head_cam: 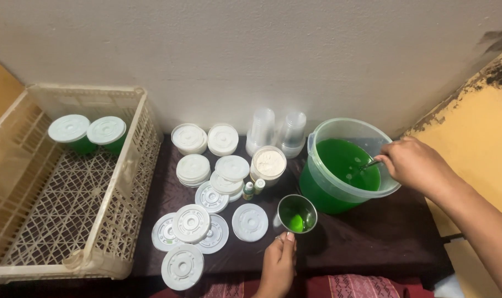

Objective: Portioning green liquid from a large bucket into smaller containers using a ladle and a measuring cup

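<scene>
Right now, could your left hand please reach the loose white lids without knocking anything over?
Probably yes. The left hand grips the metal cup, and the nearest lid lies flat just beside it with bare dark cloth between; it would first have to let go.

A dark cloth (372, 237) covers the surface by the wall. On it stand a cream plastic crate (124, 221), many white lids (212, 182) lying flat or in small stacks, clear stacked cups (275, 129), an open tub of pale powder (268, 164), two small bottles (253, 189), a metal cup (297, 214) with green liquid and a clear bucket (344, 165) of green liquid.
</scene>
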